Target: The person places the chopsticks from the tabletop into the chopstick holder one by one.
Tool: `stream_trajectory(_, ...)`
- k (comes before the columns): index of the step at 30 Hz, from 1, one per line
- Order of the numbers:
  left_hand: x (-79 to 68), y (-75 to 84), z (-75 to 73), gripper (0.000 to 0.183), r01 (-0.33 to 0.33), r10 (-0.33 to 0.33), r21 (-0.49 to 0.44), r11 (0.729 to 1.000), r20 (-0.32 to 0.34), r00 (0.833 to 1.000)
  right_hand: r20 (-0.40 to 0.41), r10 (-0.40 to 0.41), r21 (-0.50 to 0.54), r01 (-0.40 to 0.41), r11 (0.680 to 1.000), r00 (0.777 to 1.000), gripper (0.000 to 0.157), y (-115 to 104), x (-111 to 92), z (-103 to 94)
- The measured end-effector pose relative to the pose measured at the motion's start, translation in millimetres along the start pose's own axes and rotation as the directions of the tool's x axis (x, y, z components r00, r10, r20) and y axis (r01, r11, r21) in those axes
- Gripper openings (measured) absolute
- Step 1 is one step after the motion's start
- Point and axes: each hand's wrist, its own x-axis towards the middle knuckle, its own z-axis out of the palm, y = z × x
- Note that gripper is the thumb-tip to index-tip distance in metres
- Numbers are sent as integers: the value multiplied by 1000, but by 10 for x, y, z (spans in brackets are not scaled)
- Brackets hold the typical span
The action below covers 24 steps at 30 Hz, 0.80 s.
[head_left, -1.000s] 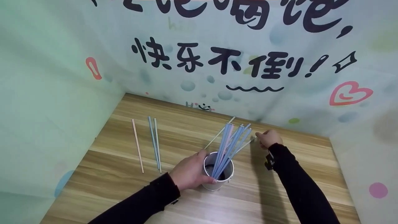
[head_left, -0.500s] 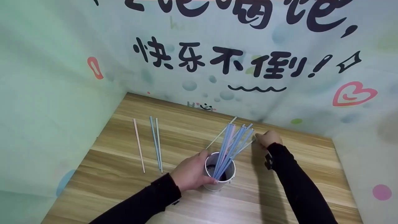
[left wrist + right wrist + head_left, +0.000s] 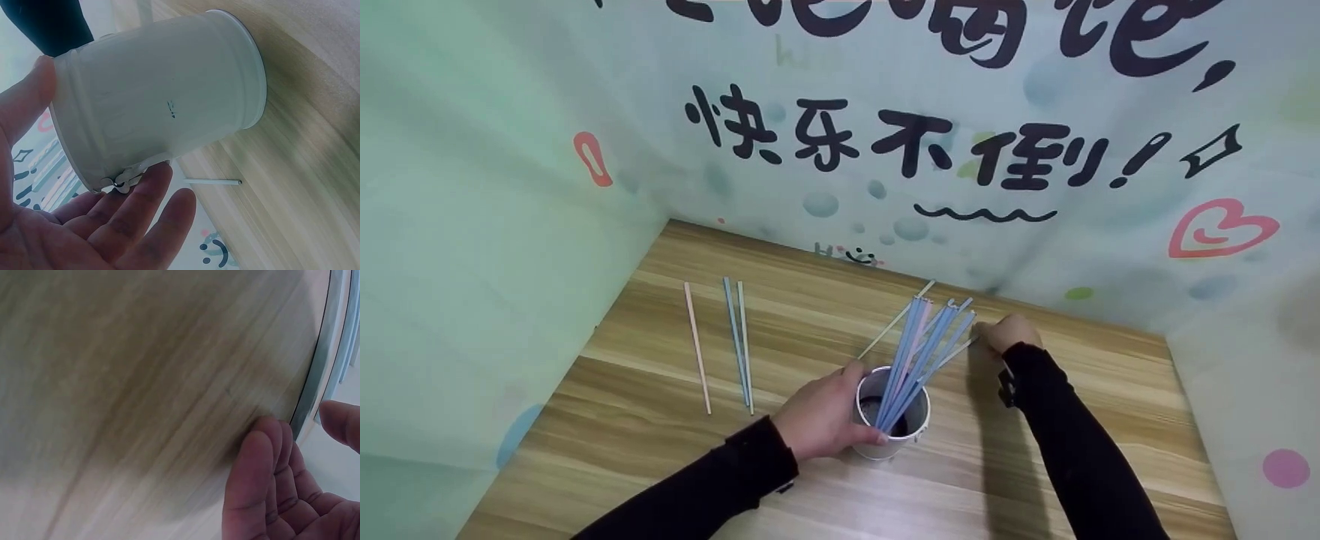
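Left hand was grasping a pale metal bucket, thumb over the rim, fingers along the opposite side; in the left wrist view the fingers lay by the handle fitting. The bucket stood upright on the wood-grain table. A bundle of straws, mostly blue with some pink, leaned inside it, tops fanned toward the back wall. Right hand was low near that wall, fingers curled, at the outer end of a pale straw slanting from beside the bundle; whether it pinched this straw could not be told, the right wrist view showing thumb and fingertips apart. A second pale straw extended behind the bundle. Well to the left, a pink straw lay apart from a blue straw and a pale green straw, these two side by side.
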Motion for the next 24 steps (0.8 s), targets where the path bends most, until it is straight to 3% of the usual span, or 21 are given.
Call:
stream_trajectory(13,-8,10,10,79,-18,18,7,1000,-17,1000,-38,-19,-94,15,995,999,53,6,-13,28)
stream_trajectory(24,-9,6,-1,83,-11,11,-3,1000,-15,1000,-17,-10,-81,9,997,1000,43,-35,-50,17)
